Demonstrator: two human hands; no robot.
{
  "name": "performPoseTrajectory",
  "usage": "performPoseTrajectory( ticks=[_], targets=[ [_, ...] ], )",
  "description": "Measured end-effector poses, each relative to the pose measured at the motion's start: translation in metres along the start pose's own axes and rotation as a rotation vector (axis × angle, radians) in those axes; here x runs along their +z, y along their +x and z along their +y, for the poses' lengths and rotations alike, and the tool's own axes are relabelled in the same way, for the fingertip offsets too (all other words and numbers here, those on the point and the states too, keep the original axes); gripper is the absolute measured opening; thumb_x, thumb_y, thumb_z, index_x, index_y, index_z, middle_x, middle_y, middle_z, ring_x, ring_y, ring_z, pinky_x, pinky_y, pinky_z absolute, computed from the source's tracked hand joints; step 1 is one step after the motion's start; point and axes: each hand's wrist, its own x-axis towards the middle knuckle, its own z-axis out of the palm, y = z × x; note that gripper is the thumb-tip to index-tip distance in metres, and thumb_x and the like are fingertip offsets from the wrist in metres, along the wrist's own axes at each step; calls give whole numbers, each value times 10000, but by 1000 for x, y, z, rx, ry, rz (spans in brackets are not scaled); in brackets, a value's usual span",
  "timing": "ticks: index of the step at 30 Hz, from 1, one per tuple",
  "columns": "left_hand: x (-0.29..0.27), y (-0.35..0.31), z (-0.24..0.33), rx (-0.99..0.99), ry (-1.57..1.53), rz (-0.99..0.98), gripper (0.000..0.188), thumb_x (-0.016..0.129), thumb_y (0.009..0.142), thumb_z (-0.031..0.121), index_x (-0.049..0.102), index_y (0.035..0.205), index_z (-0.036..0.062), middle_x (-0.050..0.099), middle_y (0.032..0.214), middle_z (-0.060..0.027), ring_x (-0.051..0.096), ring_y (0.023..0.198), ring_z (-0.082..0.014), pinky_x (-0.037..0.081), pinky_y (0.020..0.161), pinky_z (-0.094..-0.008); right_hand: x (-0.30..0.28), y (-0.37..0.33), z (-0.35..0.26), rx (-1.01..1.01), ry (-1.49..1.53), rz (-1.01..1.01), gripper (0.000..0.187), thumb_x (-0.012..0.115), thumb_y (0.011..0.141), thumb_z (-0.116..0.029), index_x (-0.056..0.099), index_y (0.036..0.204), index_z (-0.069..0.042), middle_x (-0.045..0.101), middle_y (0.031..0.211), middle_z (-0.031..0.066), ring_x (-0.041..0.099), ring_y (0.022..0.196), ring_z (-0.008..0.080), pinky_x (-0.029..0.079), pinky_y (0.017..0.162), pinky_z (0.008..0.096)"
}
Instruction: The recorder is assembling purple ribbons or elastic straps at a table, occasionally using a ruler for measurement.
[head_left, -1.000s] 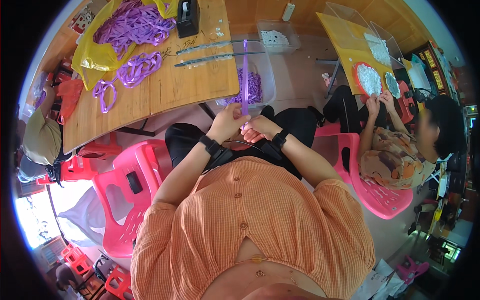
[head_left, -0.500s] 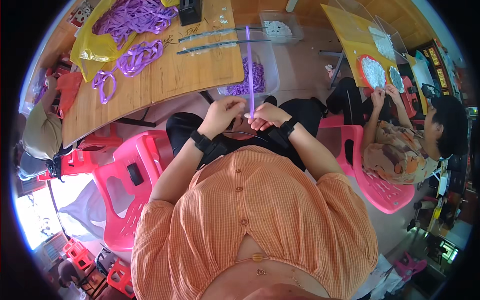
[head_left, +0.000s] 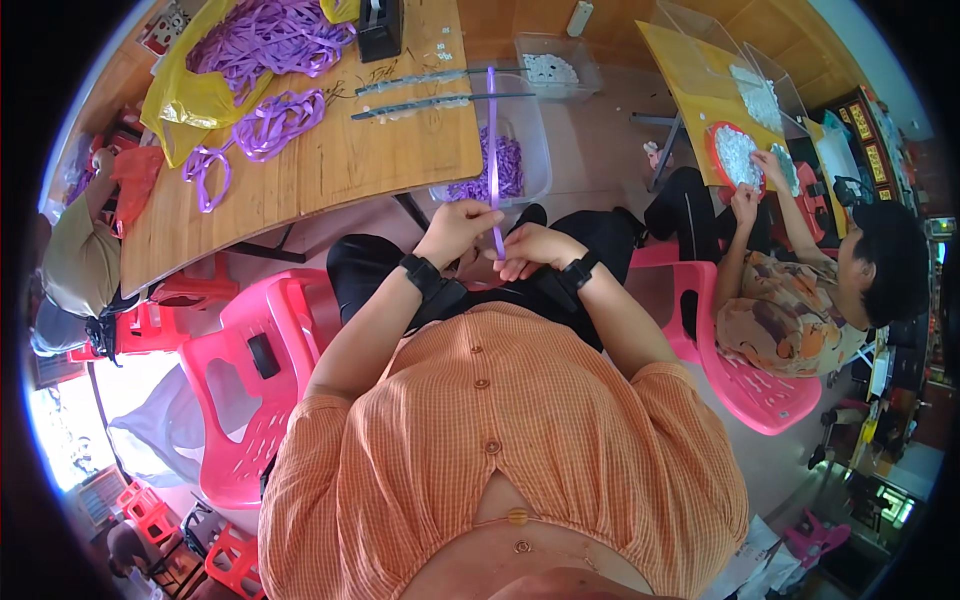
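A narrow purple ribbon [head_left: 493, 150] runs straight from two thin dark rods toward my lap. The far rod [head_left: 425, 79] and the near rod [head_left: 425, 103] lie on the wooden table and stick out past its right edge, where the ribbon meets them. My left hand [head_left: 460, 228] pinches the ribbon between thumb and fingertips. Just below it, my right hand [head_left: 537, 250] holds the ribbon's near end with its fingers curled. Beneath the stretched ribbon, a clear plastic bin [head_left: 538, 160] holds many purple ribbon pieces [head_left: 508, 170].
On the wooden table [head_left: 330, 170] lie loose purple ribbon loops [head_left: 275, 125], a yellow bag [head_left: 175, 110] full of ribbon, and a black tape dispenser [head_left: 380, 30]. A clear tub [head_left: 590, 80] holds white pieces. At right, a co-worker handles a red tray [head_left: 718, 150]. Pink chairs [head_left: 250, 370] flank me.
My left hand has come to the ribbon and closed on it; before, its fingertips were beside it. The ribbon's near end sits slightly lower. The co-worker's hands have moved apart to the red tray.
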Motion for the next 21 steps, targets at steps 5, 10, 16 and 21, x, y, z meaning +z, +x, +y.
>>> performPoseTrajectory(
  ticks=[5, 10, 16, 21],
  targets=[
    [0, -14, 12, 169, 192, 47, 269, 736, 884, 231, 698, 889, -36, 640, 756, -35, 564, 652, -95, 470, 613, -263, -12, -15, -32, -560, 173, 433, 282, 623, 967, -261, 659, 1110, -20, 698, 942, 28, 623, 819, 69, 482, 701, 202],
    [2, -23, 19, 219, 150, 23, 278, 734, 867, 259, 708, 894, -16, 645, 726, -73, 578, 640, -137, 482, 615, -307, -6, 4, -83, -728, 252, 492, 303, 730, 898, -236, 675, 1054, 18, 634, 857, -18, 561, 764, 59, 443, 702, 188],
    [7, -26, 28, 95, -31, -46, 237, 731, 885, 217, 706, 870, -18, 606, 664, -12, 512, 568, -68, 406, 495, -248, -21, 17, -110, -684, 412, 440, 263, 686, 934, -198, 684, 1093, 11, 695, 956, 38, 618, 851, 92, 480, 773, 230],
    [7, -30, 37, 102, -58, -69, 232, 730, 888, 211, 703, 857, -17, 585, 654, 7, 496, 569, -59, 389, 493, -230, -25, 30, -107, -777, 561, 426, 334, 685, 932, -176, 646, 1201, 18, 707, 994, 63, 645, 933, 116, 491, 762, 215]
  ],
)
